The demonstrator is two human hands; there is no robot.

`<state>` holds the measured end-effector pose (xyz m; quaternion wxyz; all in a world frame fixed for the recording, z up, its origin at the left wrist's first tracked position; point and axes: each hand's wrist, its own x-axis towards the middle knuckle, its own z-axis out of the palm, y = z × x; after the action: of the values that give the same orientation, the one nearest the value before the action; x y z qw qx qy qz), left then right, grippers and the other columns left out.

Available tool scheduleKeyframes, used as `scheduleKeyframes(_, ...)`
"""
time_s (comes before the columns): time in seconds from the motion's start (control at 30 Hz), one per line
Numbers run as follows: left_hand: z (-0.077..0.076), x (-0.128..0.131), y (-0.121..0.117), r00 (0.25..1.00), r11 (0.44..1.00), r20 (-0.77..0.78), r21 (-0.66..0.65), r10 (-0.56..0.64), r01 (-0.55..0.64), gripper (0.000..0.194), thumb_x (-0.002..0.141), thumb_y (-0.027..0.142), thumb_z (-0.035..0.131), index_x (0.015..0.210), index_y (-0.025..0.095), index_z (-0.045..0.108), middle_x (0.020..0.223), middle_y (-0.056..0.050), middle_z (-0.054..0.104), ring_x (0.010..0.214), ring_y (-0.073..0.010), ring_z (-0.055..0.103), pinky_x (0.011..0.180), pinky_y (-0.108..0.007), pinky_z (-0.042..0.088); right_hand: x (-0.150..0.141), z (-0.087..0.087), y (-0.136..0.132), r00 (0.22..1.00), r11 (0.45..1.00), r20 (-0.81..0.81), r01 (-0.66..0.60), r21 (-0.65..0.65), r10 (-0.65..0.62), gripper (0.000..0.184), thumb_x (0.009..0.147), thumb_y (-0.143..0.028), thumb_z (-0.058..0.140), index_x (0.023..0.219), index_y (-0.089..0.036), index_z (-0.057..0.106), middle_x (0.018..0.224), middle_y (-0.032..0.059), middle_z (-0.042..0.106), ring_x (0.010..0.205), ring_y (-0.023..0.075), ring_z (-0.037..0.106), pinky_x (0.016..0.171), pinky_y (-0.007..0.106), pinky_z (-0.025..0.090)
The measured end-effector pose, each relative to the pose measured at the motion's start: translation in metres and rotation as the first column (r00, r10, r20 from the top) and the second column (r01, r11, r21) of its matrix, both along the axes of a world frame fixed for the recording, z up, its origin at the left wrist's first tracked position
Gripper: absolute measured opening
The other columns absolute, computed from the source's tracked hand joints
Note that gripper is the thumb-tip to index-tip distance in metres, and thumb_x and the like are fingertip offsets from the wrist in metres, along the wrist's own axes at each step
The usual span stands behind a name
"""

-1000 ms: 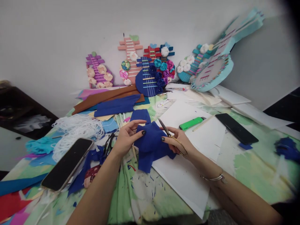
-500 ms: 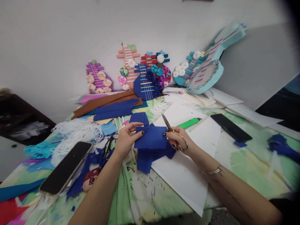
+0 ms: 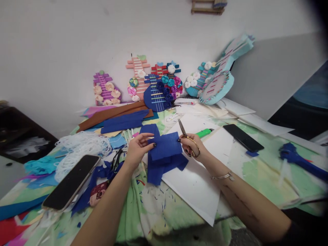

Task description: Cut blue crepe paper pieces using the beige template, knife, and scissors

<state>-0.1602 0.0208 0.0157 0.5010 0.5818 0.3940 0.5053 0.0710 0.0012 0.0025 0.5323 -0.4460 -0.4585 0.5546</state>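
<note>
A small rectangle of blue crepe paper (image 3: 167, 147) is stretched between my two hands above the table. My left hand (image 3: 139, 149) pinches its left edge between thumb and fingers. At the right edge, my right hand (image 3: 196, 146) grips the paper's upper corner with the fingertips. That same hand also has gold-handled scissors (image 3: 182, 127) hooked on its fingers, blades pointing up and away. Beneath the held rectangle lie more blue paper strips (image 3: 154, 175), partly on a white sheet (image 3: 191, 191).
A green utility knife (image 3: 204, 133) and a black phone (image 3: 243, 137) lie to the right. On the left are another phone (image 3: 71, 182) and tangled white cord (image 3: 82, 150). Decorated paper guitars (image 3: 154, 94) lean against the back wall. A blue glue gun (image 3: 302, 159) rests far right.
The held blue paper has tilted, its right side now higher than its left. The view has shifted slightly, moving the table items left. Both hands keep their hold.
</note>
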Motion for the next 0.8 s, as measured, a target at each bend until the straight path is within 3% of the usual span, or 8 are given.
scheduleKeyframes(0.2,0.006,-0.004,-0.004,0.99,0.991,-0.062,-0.047,-0.125,0.122,0.04,0.07,0.037,0.078,0.103,0.017,0.068,0.084,-0.005,0.072,0.076,-0.015,0.065,0.064,-0.022,0.048,0.0,0.005,-0.005,0.989,0.991,0.056,-0.135,0.005,0.135,0.025,0.062,-0.035,0.071,0.073,-0.015,0.06,0.033,-0.0078,0.046,0.025,0.0062,0.032,0.026,0.017,0.022)
scheduleKeyframes(0.33,0.016,0.002,-0.014,0.95,0.97,-0.201,-0.029,-0.241,0.24,0.049,0.062,0.033,0.083,0.106,0.018,0.069,0.097,-0.01,0.073,0.093,-0.0231,0.066,0.08,-0.031,0.05,-0.008,0.013,-0.017,0.956,0.962,0.116,-0.271,-0.006,0.27,0.021,0.061,-0.029,0.071,0.07,-0.014,0.06,0.033,-0.0071,0.047,0.026,0.0061,0.035,0.027,0.016,0.024)
scheduleKeyframes(0.43,0.017,0.013,-0.024,0.894,0.958,-0.38,0.059,-0.238,0.28,0.054,0.058,0.032,0.085,0.108,0.019,0.068,0.102,-0.009,0.071,0.098,-0.0248,0.063,0.085,-0.034,0.048,-0.017,0.014,-0.024,0.935,0.945,0.148,-0.327,0.002,0.323,0.018,0.062,-0.028,0.069,0.069,-0.015,0.059,0.033,-0.008,0.046,0.027,0.0067,0.037,0.027,0.016,0.025)
scheduleKeyframes(0.5,0.013,0.021,-0.029,0.876,0.958,-0.421,0.052,-0.235,0.282,0.049,0.057,0.028,0.085,0.103,0.018,0.07,0.098,-0.006,0.071,0.092,-0.0234,0.063,0.082,-0.033,0.047,-0.022,0.012,-0.027,0.924,0.936,0.164,-0.352,0.01,0.346,0.016,0.063,-0.027,0.067,0.07,-0.015,0.058,0.033,-0.0081,0.047,0.027,0.0073,0.038,0.027,0.016,0.026)
scheduleKeyframes(0.67,0.004,0.026,-0.031,0.889,0.956,-0.355,-0.06,-0.289,0.287,0.033,0.058,0.024,0.083,0.088,0.017,0.072,0.083,-0.002,0.071,0.077,-0.0191,0.062,0.071,-0.029,0.049,-0.021,0.01,-0.026,0.917,0.93,0.189,-0.365,0.046,0.35,0.02,0.068,-0.032,0.069,0.073,-0.015,0.059,0.033,-0.0079,0.048,0.027,0.0065,0.036,0.028,0.016,0.024)
scheduleKeyframes(0.8,0.008,0.021,-0.029,0.922,0.954,-0.251,-0.127,-0.296,0.272,0.025,0.059,0.028,0.084,0.079,0.016,0.074,0.079,-0.004,0.073,0.073,-0.0179,0.064,0.07,-0.029,0.051,-0.014,0.01,-0.023,0.921,0.931,0.225,-0.348,0.11,0.318,0.031,0.074,-0.044,0.068,0.072,-0.014,0.061,0.035,-0.0064,0.048,0.028,0.0055,0.034,0.029,0.017,0.023)
